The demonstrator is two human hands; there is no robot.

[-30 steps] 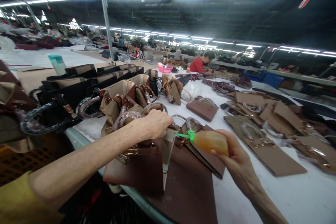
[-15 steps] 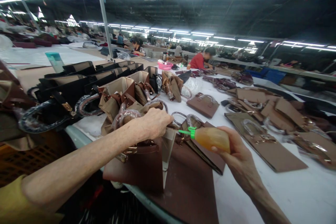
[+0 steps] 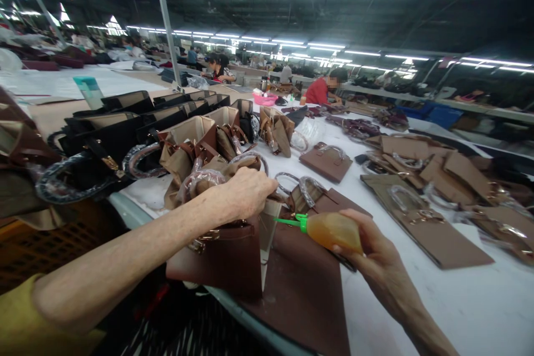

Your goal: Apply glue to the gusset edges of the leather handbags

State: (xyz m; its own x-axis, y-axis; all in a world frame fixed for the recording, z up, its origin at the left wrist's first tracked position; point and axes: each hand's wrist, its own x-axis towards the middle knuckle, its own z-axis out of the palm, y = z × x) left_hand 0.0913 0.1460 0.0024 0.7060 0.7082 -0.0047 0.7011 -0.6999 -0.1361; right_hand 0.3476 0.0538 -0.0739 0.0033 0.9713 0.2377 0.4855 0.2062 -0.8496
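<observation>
My left hand is closed on the upper edge of a brown handbag, whose pale inner side panel faces right. Its fingertips are partly hidden. In my right hand lies a squeeze bottle of amber liquid with a green nozzle. The nozzle points left, its tip close to the panel's edge; I cannot tell whether they touch. Under the bottle rests a flat brown leather panel. Behind it lies another brown bag with plastic-wrapped handles.
Black handbags stand in rows at left, near a teal-lidded bottle. Flat taupe bag pieces lie to the right on the white table. An orange crate sits low left. A co-worker in red sits across.
The squeeze bottle and my right hand have moved slightly left and down, bringing the nozzle lower along the panel edge. My left hand keeps its grip on the bag. The view has shifted slightly.
</observation>
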